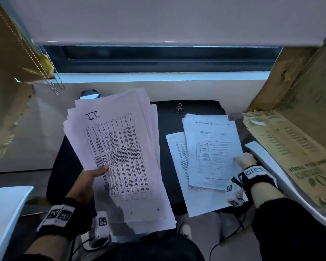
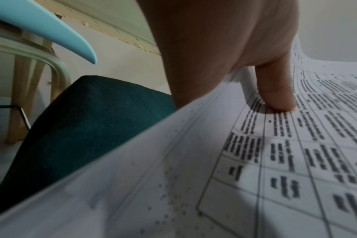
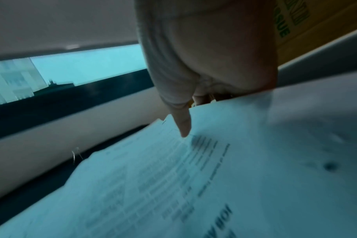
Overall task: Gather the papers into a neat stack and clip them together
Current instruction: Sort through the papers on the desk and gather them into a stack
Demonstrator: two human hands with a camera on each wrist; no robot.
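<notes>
Meanwhile left hand (image 1: 87, 182) pinches lifted stack (image 1: 119, 155); right hand (image 1: 244, 161) grips loose papers (image 1: 211, 153), binder clip (image 1: 180, 108) beyond.

A dark tabletop (image 1: 164, 147) carries the items. A metal binder clip (image 1: 180, 108) stands on it near the far edge. To the right of the tabletop's middle, loose printed papers (image 1: 211, 147) lie overlapping in an uneven pile, with one sheet sticking out toward the left beneath the others.
</notes>
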